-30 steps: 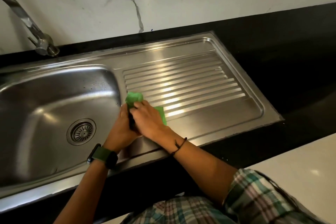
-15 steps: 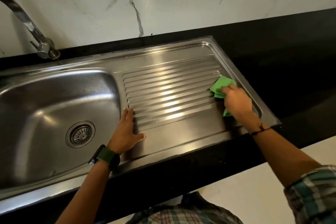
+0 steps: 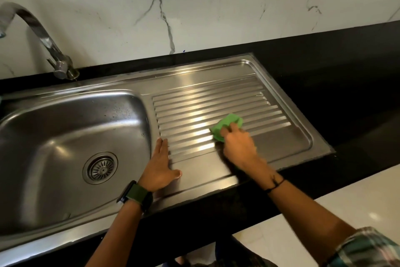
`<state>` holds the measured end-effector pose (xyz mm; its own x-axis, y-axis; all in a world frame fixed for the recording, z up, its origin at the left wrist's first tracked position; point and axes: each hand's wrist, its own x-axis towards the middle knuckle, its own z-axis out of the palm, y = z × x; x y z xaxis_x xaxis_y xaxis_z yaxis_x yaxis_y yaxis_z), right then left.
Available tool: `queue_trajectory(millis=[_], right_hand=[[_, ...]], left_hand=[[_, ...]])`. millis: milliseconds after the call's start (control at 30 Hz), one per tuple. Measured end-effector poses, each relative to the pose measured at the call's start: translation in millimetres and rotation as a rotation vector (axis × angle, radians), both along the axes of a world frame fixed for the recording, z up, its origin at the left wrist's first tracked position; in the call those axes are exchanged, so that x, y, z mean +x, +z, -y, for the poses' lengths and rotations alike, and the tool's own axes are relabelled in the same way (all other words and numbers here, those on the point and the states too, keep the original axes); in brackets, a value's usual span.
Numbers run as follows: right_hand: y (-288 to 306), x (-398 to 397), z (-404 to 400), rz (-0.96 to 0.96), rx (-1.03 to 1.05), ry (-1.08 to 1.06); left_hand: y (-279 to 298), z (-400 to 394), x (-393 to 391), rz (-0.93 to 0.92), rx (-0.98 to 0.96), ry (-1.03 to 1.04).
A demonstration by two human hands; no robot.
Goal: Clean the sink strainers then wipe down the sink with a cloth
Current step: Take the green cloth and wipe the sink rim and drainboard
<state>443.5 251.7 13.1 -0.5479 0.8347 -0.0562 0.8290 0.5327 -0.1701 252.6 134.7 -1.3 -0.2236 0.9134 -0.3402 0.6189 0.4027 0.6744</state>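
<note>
— Position of basin and drainer?
— Basin point(image 3: 65, 136) left, strainer point(image 3: 100, 168) in its floor; drainboard point(image 3: 216, 97) right.
— Hands?
— Left hand point(image 3: 160, 167) flat at the drainboard's left edge; right hand point(image 3: 238, 145) on the cloth point(image 3: 227, 123), mid-ribs.
— Tap point(image 3: 43, 39)?
— Behind the basin.

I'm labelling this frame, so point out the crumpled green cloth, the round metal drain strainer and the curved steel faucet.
crumpled green cloth point(image 3: 227, 125), head view, on the bunched top of it.
round metal drain strainer point(image 3: 100, 168), head view, on its slotted centre.
curved steel faucet point(image 3: 42, 36), head view, on its sloping neck.

Dim scene; glare streaks on drainboard point(image 3: 216, 102); right hand point(image 3: 239, 147) motion-blurred; wide-angle bending at edges
</note>
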Motion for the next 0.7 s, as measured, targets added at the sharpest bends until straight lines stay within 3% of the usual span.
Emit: queue_trajectory(millis=[267,433,700], right_hand=[[5,-81,69,-0.035,-0.185,0.412],[0,-67,69,-0.043,-0.062,0.513],[-9,60,-14,0.041,0.024,0.336]], left_hand=[[1,7,-4,0.025,0.078,-0.091],[-1,15,-1,-0.029,0.059,-0.057],[-6,18,27,-0.154,0.031,0.055]])
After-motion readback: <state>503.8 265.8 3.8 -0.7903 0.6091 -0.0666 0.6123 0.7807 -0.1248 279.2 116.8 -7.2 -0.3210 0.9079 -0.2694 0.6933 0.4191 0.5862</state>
